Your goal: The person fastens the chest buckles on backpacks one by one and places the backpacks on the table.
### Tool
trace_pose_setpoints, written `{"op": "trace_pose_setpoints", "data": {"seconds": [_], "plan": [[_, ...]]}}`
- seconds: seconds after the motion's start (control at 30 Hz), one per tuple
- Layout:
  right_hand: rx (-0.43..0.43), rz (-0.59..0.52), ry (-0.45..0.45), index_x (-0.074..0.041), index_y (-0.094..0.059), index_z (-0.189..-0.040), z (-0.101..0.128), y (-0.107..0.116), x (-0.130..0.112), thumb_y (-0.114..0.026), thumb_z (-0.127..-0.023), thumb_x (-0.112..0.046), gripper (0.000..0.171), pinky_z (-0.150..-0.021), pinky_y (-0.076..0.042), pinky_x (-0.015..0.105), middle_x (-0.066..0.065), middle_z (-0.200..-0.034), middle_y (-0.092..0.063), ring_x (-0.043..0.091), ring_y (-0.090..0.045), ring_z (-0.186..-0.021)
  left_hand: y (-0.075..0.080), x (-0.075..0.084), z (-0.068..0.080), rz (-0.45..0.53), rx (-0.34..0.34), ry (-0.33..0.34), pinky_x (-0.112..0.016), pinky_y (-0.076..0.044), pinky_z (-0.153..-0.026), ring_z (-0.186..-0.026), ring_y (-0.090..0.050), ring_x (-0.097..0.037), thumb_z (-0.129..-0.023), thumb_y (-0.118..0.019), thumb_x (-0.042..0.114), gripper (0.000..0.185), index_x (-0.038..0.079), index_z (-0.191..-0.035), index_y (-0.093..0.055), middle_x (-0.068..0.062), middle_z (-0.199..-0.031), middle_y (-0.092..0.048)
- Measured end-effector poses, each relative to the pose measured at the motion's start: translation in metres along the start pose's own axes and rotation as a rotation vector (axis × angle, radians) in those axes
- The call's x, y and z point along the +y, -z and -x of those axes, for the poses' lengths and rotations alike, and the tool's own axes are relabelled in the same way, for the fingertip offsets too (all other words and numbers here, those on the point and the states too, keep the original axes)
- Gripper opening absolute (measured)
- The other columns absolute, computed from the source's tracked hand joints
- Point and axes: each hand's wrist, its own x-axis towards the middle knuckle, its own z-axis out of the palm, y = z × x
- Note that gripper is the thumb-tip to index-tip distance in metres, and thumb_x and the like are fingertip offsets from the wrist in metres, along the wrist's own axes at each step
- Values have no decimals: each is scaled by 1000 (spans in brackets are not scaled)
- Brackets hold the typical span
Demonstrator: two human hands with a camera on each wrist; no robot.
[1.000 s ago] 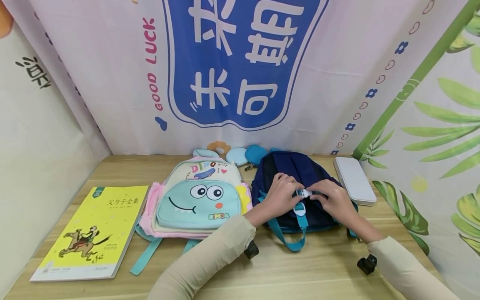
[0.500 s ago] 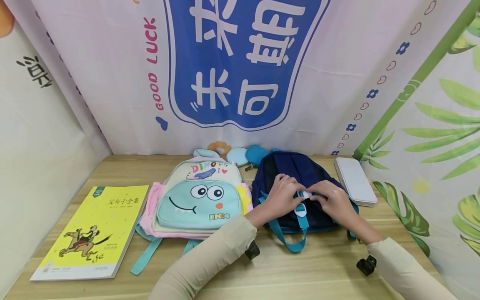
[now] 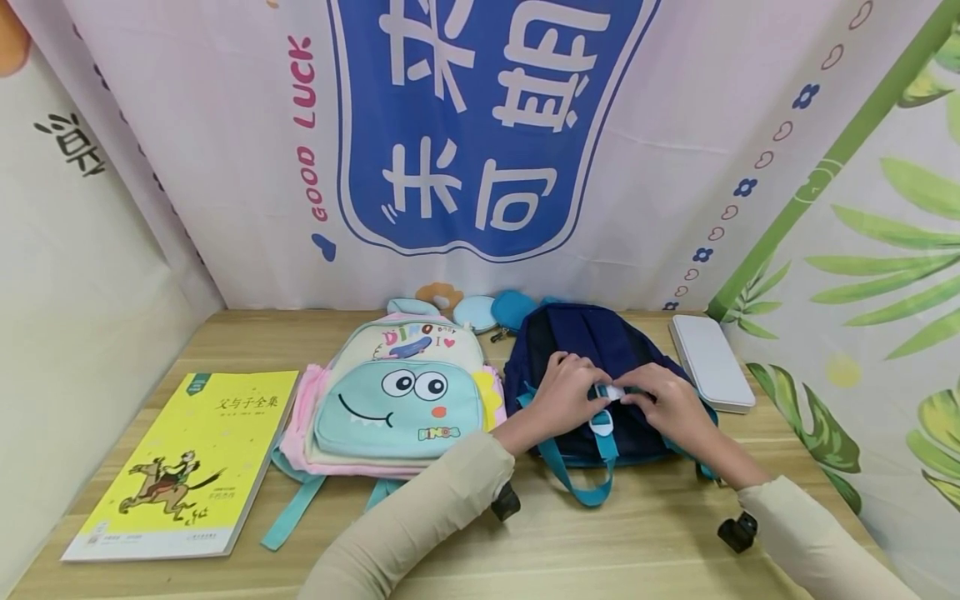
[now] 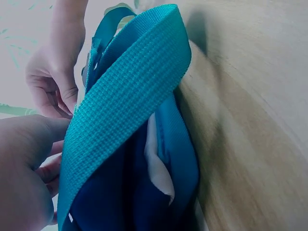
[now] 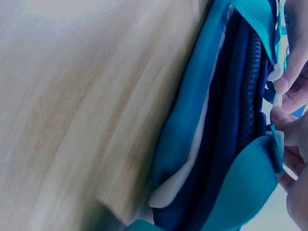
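Navy backpack (image 3: 600,350) lies face down on the wooden surface (image 3: 525,542), toward its right side, teal straps (image 3: 577,475) facing up. Left hand (image 3: 566,392) and right hand (image 3: 667,404) meet over the bag's middle, both pinching the white buckle (image 3: 613,390) of the chest strap. Dinosaur backpack (image 3: 397,392) lies just beside it on the left; yellow book (image 3: 180,462) further left. White case (image 3: 708,360) sits near the right wall.

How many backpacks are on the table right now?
2: the dinosaur backpack lies left of centre beside the yellow book; the navy backpack lies right of it, under both hands. None seems hidden.
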Motion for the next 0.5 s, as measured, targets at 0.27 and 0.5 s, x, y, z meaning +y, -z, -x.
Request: {"op": "trace_pose_setpoints", "data": {"seconds": [0.27,0.5], "plan": [[-44,7,6,-9,-78,-99,2,0,1,-86,-69,10,35,-76,-57,43,3,-94,-77,20,-69,-88,-1,1,0,-27,-34,25,-47,-40,-110,-103,-63,-15,-95,-74,32,22,22,-114,-78,6,-108,-73],[-62,-7,14,-9,-78,-101,3,-1,2,-86,-71,8,35,-74,-56,41,2,-95,-77,19,-68,-87,-3,0,0,-35,-56,37,-47,-41,-109,-101,-63,-14,-95,-73,34,23,23,-115,-77,6,-107,-72]]}}
